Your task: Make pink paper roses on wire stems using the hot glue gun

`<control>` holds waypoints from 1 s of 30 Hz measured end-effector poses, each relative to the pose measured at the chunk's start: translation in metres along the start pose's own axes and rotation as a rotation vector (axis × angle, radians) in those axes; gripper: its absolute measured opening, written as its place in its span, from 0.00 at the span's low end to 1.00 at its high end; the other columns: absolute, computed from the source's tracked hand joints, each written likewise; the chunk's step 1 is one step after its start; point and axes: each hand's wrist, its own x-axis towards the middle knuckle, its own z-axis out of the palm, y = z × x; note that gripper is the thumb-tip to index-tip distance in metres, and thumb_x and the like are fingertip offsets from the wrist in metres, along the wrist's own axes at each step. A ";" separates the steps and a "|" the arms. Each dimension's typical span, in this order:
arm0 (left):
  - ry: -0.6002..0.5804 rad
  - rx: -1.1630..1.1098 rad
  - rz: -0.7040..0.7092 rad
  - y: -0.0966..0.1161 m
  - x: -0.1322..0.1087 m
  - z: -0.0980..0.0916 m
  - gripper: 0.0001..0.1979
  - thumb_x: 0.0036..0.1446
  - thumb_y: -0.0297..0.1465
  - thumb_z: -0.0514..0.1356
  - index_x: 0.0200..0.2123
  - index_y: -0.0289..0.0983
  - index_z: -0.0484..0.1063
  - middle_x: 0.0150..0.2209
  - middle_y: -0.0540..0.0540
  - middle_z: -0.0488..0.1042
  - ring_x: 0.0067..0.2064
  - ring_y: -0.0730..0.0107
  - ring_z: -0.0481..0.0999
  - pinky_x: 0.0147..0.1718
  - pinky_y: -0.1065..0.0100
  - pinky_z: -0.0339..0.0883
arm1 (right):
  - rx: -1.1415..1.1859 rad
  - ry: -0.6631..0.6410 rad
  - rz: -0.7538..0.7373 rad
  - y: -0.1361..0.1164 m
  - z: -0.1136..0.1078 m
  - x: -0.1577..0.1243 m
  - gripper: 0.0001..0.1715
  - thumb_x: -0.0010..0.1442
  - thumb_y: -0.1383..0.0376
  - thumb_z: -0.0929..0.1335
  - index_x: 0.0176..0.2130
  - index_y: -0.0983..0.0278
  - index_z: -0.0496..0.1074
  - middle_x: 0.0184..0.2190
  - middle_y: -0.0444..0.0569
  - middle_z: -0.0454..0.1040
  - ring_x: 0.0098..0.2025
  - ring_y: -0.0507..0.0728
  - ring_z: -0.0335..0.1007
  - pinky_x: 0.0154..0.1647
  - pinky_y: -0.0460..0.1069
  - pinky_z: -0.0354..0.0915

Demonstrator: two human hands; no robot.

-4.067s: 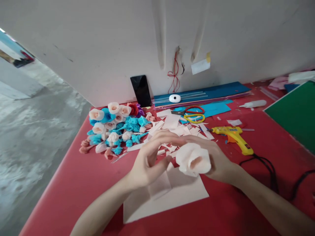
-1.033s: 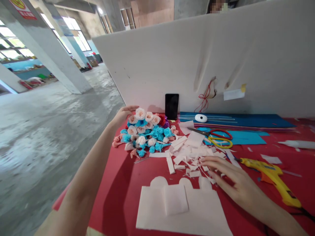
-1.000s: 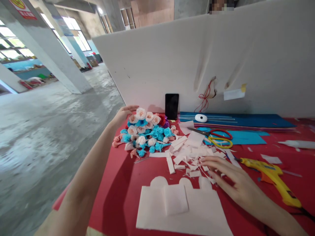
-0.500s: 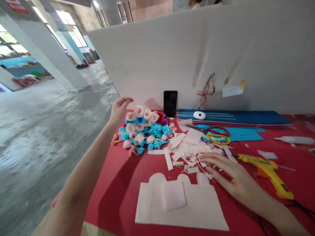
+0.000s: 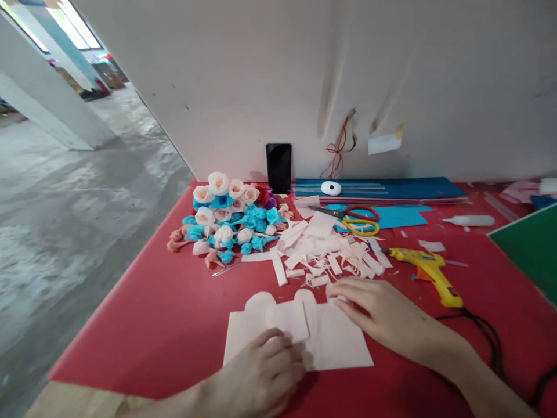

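Observation:
My left hand [image 5: 274, 368] rests at the lower edge of a pale pink paper sheet [image 5: 342, 342], fingers curled together beside a small square paper [image 5: 291, 319] that lies on it. Whatever those fingers hold is hidden. Along the sheet's upper edge lie rounded paper pieces [image 5: 260, 303]. My right hand [image 5: 376, 307] has its thumb and fingers closed on the rightmost rounded paper piece [image 5: 329, 291]. Just behind it spreads a heap of pale paper scraps [image 5: 322, 247]. Scissors [image 5: 348, 217] with red and yellow handles lie at the heap's back.
Paper flowers [image 5: 224, 217] in blue, pale pink and red are piled at the back left. A yellow glue gun [image 5: 430, 273] with black cord lies right. A black phone [image 5: 279, 168] leans on the white board [image 5: 235, 87]. A white bottle [image 5: 470, 220] and green board [image 5: 531, 249] are farther right.
My left hand has come from beside the flowers down to the paper sheet. My right hand has closed on a rounded paper piece. The view has shifted right and down.

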 end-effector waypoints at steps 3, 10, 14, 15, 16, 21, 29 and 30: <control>-0.016 0.049 -0.019 0.004 -0.017 0.015 0.14 0.55 0.29 0.57 0.46 0.35 0.68 0.41 0.44 0.77 0.42 0.64 0.74 0.47 0.61 0.69 | -0.042 -0.053 -0.061 -0.003 0.018 -0.003 0.13 0.63 0.67 0.59 0.39 0.63 0.71 0.35 0.47 0.75 0.36 0.52 0.71 0.37 0.45 0.65; -0.030 0.056 -0.109 -0.001 -0.050 0.022 0.16 0.54 0.23 0.54 0.47 0.35 0.67 0.46 0.44 0.76 0.45 0.60 0.74 0.48 0.57 0.69 | -0.057 -0.040 -0.073 -0.002 0.061 -0.024 0.13 0.62 0.69 0.58 0.36 0.64 0.71 0.33 0.48 0.73 0.36 0.53 0.70 0.38 0.47 0.65; -0.082 0.032 -0.119 -0.006 -0.058 0.013 0.17 0.57 0.23 0.51 0.50 0.33 0.65 0.46 0.40 0.75 0.46 0.60 0.73 0.49 0.57 0.68 | -0.072 -0.007 -0.054 -0.005 0.075 -0.035 0.14 0.62 0.71 0.57 0.36 0.64 0.70 0.35 0.50 0.72 0.38 0.54 0.70 0.40 0.47 0.66; -0.075 0.036 -0.123 -0.007 -0.057 0.011 0.17 0.58 0.22 0.50 0.50 0.33 0.65 0.46 0.40 0.75 0.46 0.61 0.73 0.48 0.58 0.69 | -0.075 0.002 -0.048 -0.005 0.078 -0.036 0.15 0.61 0.71 0.57 0.36 0.64 0.70 0.36 0.50 0.72 0.38 0.54 0.70 0.40 0.47 0.67; -0.074 0.048 -0.126 -0.007 -0.055 0.008 0.18 0.58 0.22 0.49 0.52 0.32 0.64 0.46 0.39 0.75 0.46 0.61 0.73 0.48 0.58 0.69 | -0.078 0.012 -0.041 -0.006 0.082 -0.037 0.15 0.61 0.72 0.56 0.37 0.64 0.70 0.37 0.50 0.72 0.38 0.54 0.70 0.40 0.48 0.67; -0.150 0.238 -0.200 -0.008 -0.039 0.006 0.20 0.56 0.20 0.49 0.51 0.33 0.65 0.55 0.38 0.68 0.56 0.52 0.66 0.50 0.53 0.68 | -0.084 0.060 -0.014 -0.006 0.096 -0.042 0.17 0.60 0.74 0.56 0.37 0.64 0.69 0.39 0.52 0.72 0.40 0.56 0.70 0.41 0.50 0.68; -0.101 0.247 -0.198 -0.003 -0.034 0.009 0.23 0.49 0.16 0.48 0.51 0.25 0.64 0.54 0.32 0.68 0.54 0.51 0.69 0.47 0.54 0.71 | -0.017 0.120 0.020 -0.010 0.094 -0.046 0.17 0.61 0.73 0.58 0.49 0.65 0.64 0.41 0.53 0.72 0.42 0.57 0.70 0.44 0.52 0.68; -0.091 0.209 -0.173 -0.001 -0.033 0.008 0.24 0.49 0.17 0.49 0.51 0.25 0.64 0.54 0.32 0.68 0.54 0.52 0.69 0.47 0.55 0.71 | 0.002 0.131 0.026 -0.011 0.093 -0.046 0.19 0.61 0.72 0.59 0.52 0.66 0.61 0.41 0.53 0.72 0.42 0.56 0.70 0.44 0.51 0.68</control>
